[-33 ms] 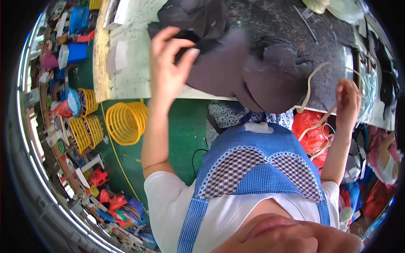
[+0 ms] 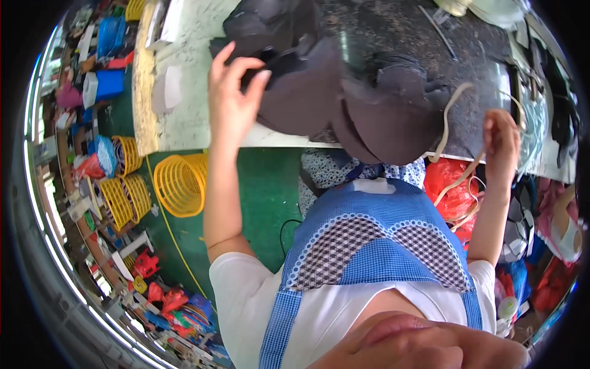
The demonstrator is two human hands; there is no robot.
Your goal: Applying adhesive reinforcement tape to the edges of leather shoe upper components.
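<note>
My left hand (image 2: 236, 92) is over the left side of a dark, flat, curved piece (image 2: 301, 101) on the table. Its thumb and fingers are apart and curved, close to a fold of dark material. Beside it, to the right, lies a pile of similar dark pieces (image 2: 393, 123) overhanging the table's near edge. More dark pieces (image 2: 270, 27) are heaped farther back. On the right, the fingers of my right hand (image 2: 503, 144) are curled around a long beige strip (image 2: 453, 114), which loops over the table edge and hangs down.
The table (image 2: 190, 120) has a dark, worn sheet on its right part. A pale piece (image 2: 167, 89) lies at its left end and a thin rod (image 2: 437, 32) at the back. Yellow baskets (image 2: 179, 184) stand on the green floor; a red bag (image 2: 452, 184) is below the strip.
My left hand and the dark piece beside it are slightly farther left. The piece, blurred before, is sharper. The whole view has shifted a little; my right hand still grips the strip.
</note>
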